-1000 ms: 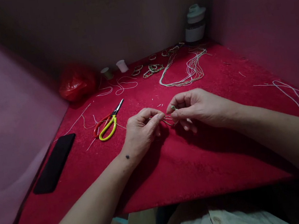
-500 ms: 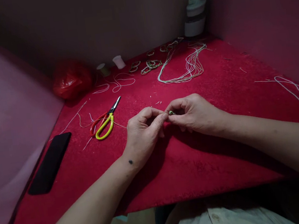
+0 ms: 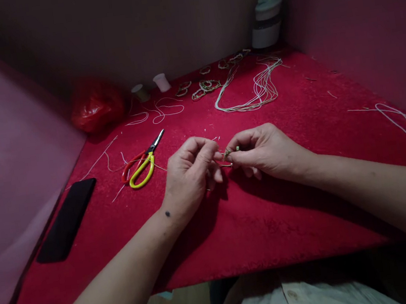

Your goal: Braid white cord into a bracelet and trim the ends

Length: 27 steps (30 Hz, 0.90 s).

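Over the middle of the red cloth, my right hand [image 3: 263, 151] pinches a small green braided cord piece [image 3: 227, 154] between thumb and forefinger. A bit of green shows above its fingers. Close beside it, my left hand [image 3: 194, 165] has thumb and forefinger pressed together on a thin cord end leading to the same piece. A short pale strand [image 3: 226, 165] spans the narrow gap between the hands. Left of my left hand lie scissors [image 3: 145, 164] with one red and one yellow handle. Most of the cord piece is hidden by my fingers.
A black phone-like slab [image 3: 67, 220] lies at left. Behind are a red plastic bag [image 3: 96, 106], a green spool [image 3: 140, 93], a white spool [image 3: 161, 82], several braided cord rings [image 3: 210, 85], a cord bundle [image 3: 247, 105] and a white bottle [image 3: 266, 21]. Loose cord [image 3: 404, 120] lies right.
My hands have moved slightly apart, the left one shifting left. More of the green cord piece and a pale strand now show between them.
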Tool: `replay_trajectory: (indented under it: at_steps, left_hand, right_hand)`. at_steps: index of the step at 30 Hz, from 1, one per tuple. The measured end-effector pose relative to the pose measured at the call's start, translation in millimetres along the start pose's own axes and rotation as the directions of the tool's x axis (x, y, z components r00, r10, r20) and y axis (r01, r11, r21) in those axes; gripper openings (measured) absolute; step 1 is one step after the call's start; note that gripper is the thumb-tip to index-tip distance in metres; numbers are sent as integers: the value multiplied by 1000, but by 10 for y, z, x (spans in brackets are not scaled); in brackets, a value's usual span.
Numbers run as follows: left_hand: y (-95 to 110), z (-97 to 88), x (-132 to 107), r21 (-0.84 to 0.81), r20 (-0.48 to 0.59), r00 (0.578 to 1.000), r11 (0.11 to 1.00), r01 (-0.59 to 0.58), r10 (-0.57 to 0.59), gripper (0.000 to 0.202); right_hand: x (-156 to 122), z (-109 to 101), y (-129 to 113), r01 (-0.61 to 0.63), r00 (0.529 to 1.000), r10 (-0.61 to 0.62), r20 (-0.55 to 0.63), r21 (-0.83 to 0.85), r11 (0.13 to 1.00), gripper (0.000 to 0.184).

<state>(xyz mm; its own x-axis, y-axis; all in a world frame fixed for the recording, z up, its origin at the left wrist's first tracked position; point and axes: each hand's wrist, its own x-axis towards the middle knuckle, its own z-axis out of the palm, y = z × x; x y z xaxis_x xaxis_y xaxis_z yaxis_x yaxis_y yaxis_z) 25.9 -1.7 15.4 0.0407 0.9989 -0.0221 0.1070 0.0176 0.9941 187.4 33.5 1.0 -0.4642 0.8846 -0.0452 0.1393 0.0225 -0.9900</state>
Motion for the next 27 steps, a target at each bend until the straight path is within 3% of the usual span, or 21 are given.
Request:
replay_trajectory:
  at_steps: [3,5,8,12,21,27]
  left_hand:
    - [29,-37,15,-29,-12,1000,1000,8,-8,15]
    - [33,-35,14,-20,87,994,997,73,-71,23]
    - [23,2,0,24,198,972,992,125,-127,19]
    - [16,23,-12,29,156,978,990,135,-138,10]
    - [9,-44,10,80,109,980,984,156,-164,15]
    - [5,-55,13,38,105,979,984,173,-176,17]
  right_hand:
    - [10,-4,-9,-11,1000,11,-15,-6,1000,10]
    - [14,-8,-8,-5,1000,5,-12,2,1000,10]
    - [19,-12,-11,-4,1000,4,-1,13,1000,10]
    - [24,-8,-39,-42,999,42,9,-3,999,11]
    - [22,-16,-63,-47,998,48,40,-15,999,13]
    - [23,-60,-60,-53,996,40,80,166,985,16]
